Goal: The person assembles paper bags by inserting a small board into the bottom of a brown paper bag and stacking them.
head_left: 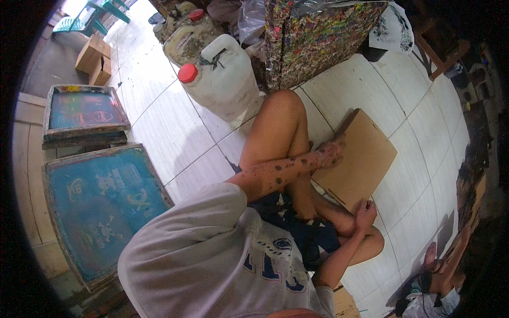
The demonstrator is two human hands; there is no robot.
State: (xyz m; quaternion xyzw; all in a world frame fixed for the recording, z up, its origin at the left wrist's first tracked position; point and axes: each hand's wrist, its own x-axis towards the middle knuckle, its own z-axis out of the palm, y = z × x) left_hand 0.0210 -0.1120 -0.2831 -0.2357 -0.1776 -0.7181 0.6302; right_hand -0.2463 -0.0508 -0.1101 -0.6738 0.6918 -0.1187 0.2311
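A flat brown cardboard box (366, 159) lies on the tiled floor in front of my crossed legs. My left hand (330, 153), at the end of a forearm with dark spots, rests on the box's left side with its fingers stretched over the cardboard. Beside the box's near corner is my right hand (366, 214), fingers curled closed; whatever they may hold is too small or hidden to make out.
Blue printing screens (106, 212) in wooden frames lie at left. A whitish jerrycan (222, 74) with a red cap and a paint-spattered block (318, 42) stand ahead. Cartons (95, 58) sit far left. Another person (437, 275) is at lower right.
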